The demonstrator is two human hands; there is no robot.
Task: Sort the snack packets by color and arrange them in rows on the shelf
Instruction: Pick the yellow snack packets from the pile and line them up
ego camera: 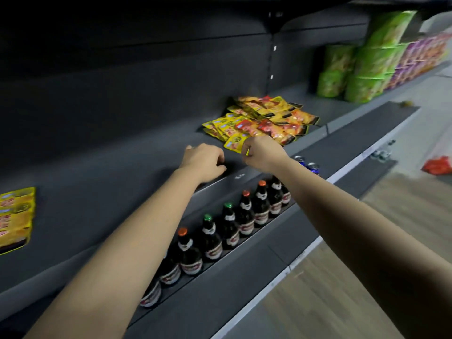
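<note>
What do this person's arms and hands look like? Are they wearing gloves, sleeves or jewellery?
Both arms are bare from where they enter the picture to the wrist: no sleeves show. The left hand and the right hand wear no gloves, and no watch, bracelet or ring can be seen. The fingers are curled under, so any rings on their far side would be hidden.

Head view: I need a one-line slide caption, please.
Right hand pinches a yellow packet from the mixed pile; left hand rests curled on the shelf.
</note>
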